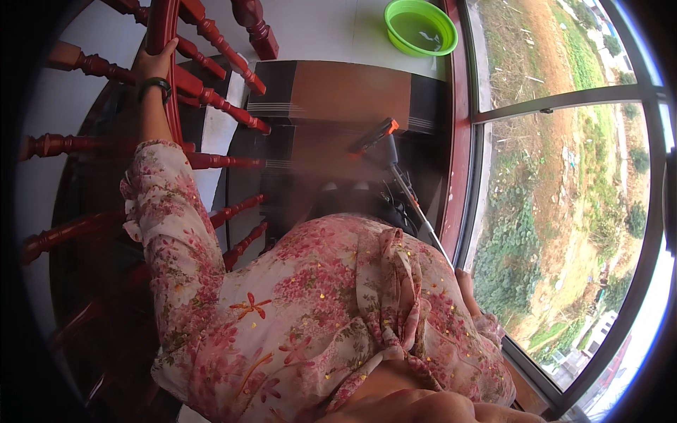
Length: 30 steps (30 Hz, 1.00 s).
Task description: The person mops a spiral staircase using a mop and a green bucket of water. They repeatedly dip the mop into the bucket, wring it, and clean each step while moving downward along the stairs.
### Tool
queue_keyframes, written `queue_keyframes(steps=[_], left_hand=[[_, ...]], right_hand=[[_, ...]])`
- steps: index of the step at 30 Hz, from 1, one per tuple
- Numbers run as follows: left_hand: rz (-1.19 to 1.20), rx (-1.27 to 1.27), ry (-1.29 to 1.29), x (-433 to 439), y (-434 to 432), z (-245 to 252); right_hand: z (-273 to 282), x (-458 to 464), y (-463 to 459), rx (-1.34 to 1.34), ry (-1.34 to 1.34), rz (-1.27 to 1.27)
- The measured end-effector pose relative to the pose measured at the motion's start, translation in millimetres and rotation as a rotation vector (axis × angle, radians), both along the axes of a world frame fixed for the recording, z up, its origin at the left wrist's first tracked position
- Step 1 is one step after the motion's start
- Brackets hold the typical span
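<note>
My left hand (153,64) grips the dark red wooden handrail (163,24) of a staircase, a dark band around the wrist. Low at my right side, my right hand (465,285) is partly hidden by my floral blouse; the pole (429,227) of a mop runs up into it. The mop's flat head (374,138), dark with orange ends, is at the far end of the pole, over the steps in front of my feet. Some blur there hides whether it touches the tread.
A brown stair step (351,98) with black side bands lies ahead. Turned red balusters (227,108) line the left side. On the pale landing floor (328,31) stands a green plastic basin (420,29) holding liquid. A window with a metal frame (560,100) runs along the right.
</note>
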<state>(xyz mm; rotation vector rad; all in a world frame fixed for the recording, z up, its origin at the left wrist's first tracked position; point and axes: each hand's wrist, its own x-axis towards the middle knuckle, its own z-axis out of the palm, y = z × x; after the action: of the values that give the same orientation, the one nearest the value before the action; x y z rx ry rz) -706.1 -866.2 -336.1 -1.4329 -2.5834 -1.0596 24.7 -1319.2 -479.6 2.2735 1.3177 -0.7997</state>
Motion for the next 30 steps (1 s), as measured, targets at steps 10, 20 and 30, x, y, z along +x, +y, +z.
queue_keyframes(steps=[10,20,30], left_hand=[[0.076,-0.026,-0.087,20.9,0.4,7.8],[0.092,-0.003,-0.018,36.8,-10.7,18.3],[0.063,-0.010,-0.175,38.8,-9.7,24.8]], right_hand=[[-8.5,-38.8,150.9,-0.137,0.057,0.414],[-97.5,-159.6,334.0,-0.161,0.216,0.794],[-151.6,-192.3,433.1,-0.141,0.161,0.900]])
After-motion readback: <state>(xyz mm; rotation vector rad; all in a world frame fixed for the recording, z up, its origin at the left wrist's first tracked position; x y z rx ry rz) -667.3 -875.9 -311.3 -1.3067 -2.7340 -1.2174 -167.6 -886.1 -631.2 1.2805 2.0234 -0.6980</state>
